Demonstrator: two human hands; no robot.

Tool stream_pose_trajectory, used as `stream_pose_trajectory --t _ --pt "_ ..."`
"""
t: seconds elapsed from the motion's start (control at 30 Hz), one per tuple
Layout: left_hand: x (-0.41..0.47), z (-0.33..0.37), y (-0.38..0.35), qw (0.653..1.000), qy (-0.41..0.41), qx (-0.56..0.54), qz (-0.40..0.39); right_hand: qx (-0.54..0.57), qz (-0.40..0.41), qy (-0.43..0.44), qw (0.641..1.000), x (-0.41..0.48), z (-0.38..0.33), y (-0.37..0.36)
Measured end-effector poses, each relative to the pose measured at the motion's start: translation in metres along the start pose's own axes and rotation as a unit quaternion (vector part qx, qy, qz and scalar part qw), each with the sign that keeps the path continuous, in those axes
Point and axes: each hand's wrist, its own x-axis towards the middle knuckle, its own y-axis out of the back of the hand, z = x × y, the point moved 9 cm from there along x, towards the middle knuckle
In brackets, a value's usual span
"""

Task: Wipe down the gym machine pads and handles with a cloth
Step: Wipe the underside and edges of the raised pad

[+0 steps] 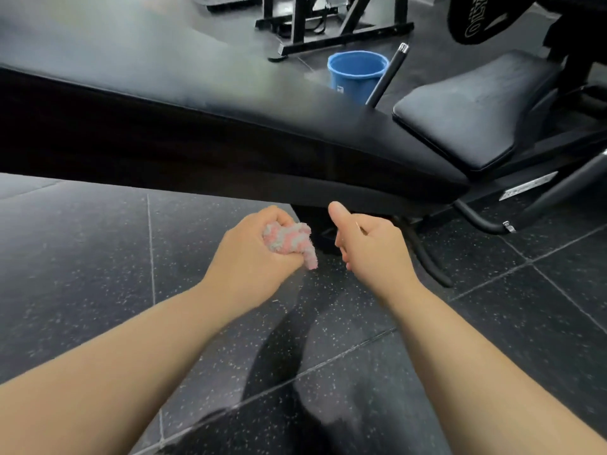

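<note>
We faced a long black bench pad (pixel 197 93) on a speckled rubber gym floor (pixel 82 257), with a blue bucket (pixel 356 73) beyond it. Our left hand (pixel 249 257) gripped the bunched pink-and-grey cloth (pixel 289 239) below the pad's edge, its loose tail pointing down. Our right hand (pixel 368 247) was curled and held nothing.

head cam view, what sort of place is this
Most likely a gym. A long black padded bench and a separate seat pad fill the view. What looks like a black weight plate shows at top right. The floor is speckled rubber tiles.
</note>
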Motion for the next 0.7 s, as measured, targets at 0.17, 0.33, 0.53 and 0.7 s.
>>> stream_pose_trajectory --t 0.17,0.33,0.53,0.7 --pt "-0.009 -0.014 0.029 0.998 0.017 0.031 0.042 0.003 -0.038 -0.004 0.999 -0.001 -0.003 -0.023" --pt "-0.016 -0.04 0.044 0.997 0.034 0.037 0.065 0.019 -0.094 0.008 0.995 0.004 -0.019 -0.052" --pt "-0.018 -0.048 0.075 0.993 0.027 0.025 0.114 0.011 -0.062 0.057 0.996 0.001 -0.054 -0.069" --pt "-0.021 -0.045 0.099 0.988 0.023 0.007 0.154 0.015 -0.072 0.068 0.995 -0.001 -0.062 -0.076"
